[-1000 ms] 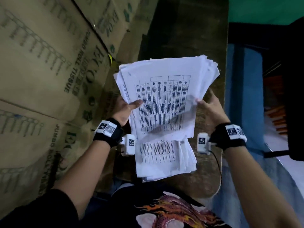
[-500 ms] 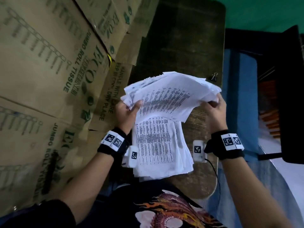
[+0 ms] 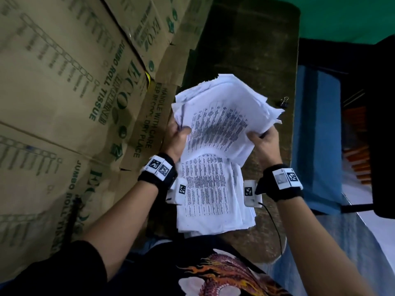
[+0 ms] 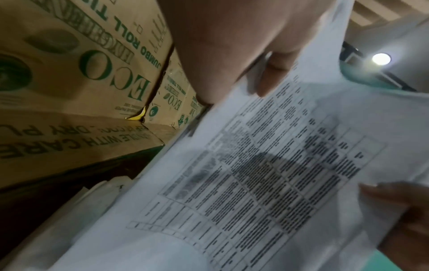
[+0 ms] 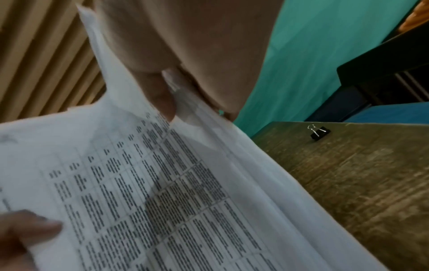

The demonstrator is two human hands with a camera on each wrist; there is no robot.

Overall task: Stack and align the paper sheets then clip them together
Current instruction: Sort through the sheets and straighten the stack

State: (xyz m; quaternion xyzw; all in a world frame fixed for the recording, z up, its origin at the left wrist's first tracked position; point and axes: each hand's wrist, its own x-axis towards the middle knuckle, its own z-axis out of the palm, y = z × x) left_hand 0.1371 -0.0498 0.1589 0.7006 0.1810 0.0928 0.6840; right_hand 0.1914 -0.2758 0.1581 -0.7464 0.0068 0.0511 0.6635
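A thick, uneven bundle of printed paper sheets (image 3: pixel 222 116) is held in the air over the table, tilted away from me. My left hand (image 3: pixel 178 135) grips its left edge, thumb on top (image 4: pixel 269 78). My right hand (image 3: pixel 261 139) grips the right edge, thumb on the top sheet (image 5: pixel 162 97). A second pile of printed sheets (image 3: pixel 211 193) lies on the wooden table (image 3: pixel 245 50) between my wrists. A black binder clip (image 3: pixel 284 102) sits on the table near its right edge, beyond my right hand (image 5: pixel 319 133).
Stacked cardboard boxes (image 3: pixel 70 92) printed "ECO JUMBO ROLL TISSUE" wall in the table's left side. A blue surface (image 3: pixel 316 129) and a dark piece of furniture (image 3: pixel 384 124) stand to the right. A green wall (image 3: pixel 342 16) is beyond the table.
The bundle has tipped from upright, facing me, to leaning away and lower. Both hands have closed in on its side edges. The binder clip has come into view.
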